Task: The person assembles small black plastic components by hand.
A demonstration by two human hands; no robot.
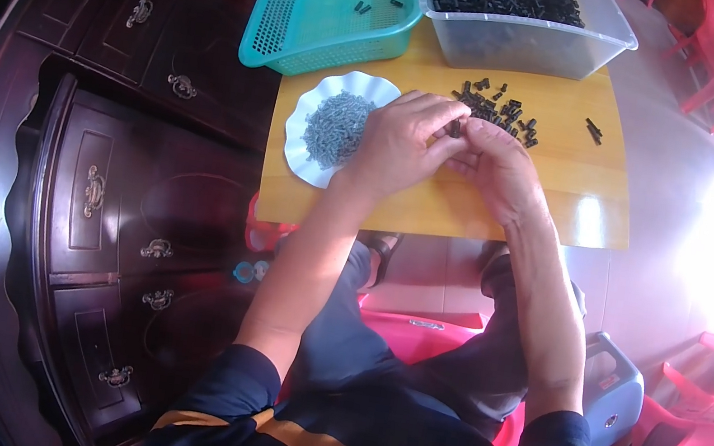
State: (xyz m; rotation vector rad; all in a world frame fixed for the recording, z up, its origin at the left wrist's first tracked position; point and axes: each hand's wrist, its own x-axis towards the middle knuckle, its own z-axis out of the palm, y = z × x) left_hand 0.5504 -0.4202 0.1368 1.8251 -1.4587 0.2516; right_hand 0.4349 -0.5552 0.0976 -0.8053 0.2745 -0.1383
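Over the middle of the table, my left hand [403, 138] and my right hand [504, 163] meet at the fingertips. Both are closed on a small dark tube-like piece [455, 128], partly hidden by the fingers. Just beyond them lies a loose pile of similar small black pieces [507, 116]. Beside my left hand stands a white plate [297, 128] with a wavy rim, heaped with small grey-blue pieces [332, 126] that look like screws or plugs. A few black pieces [594, 131] lie apart at the right of the table.
A green perforated basket [325, 59] with a few black pieces stands at the far left of the yellow table [564, 175]. Next to it is a clear bin [528, 46] full of black pieces. Dark drawers [97, 187] line the left; pink chairs [686, 415] stand right.
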